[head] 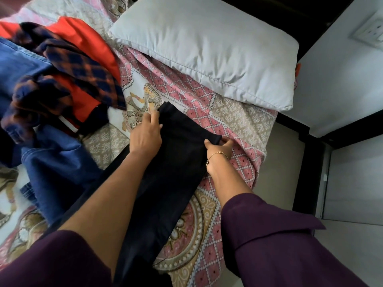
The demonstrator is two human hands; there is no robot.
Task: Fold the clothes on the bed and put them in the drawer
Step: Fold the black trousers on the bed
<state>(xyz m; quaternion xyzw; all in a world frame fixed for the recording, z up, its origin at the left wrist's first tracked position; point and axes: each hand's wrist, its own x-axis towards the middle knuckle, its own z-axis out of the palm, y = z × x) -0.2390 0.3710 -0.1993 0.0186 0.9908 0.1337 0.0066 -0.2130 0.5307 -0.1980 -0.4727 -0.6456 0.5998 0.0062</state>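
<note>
A long black garment point(176, 162) lies stretched along the patterned bedspread point(209, 96), its far end toward the pillow. My left hand point(146, 133) rests on the garment's left far edge, fingers pressed flat on the cloth. My right hand point(219, 148), with a thin bracelet at the wrist, pinches the garment's right far corner between thumb and fingers. At the left lies a heap of unfolded clothes: blue jeans point(51, 162), a navy and orange checked shirt point(53, 79) and an orange-red garment point(89, 44). No drawer is in view.
A pale grey pillow point(207, 50) lies at the head of the bed, just beyond the black garment. The bed's right edge drops to a beige floor point(290, 166). A white wall with a socket point(371, 32) and dark framing stand at the right.
</note>
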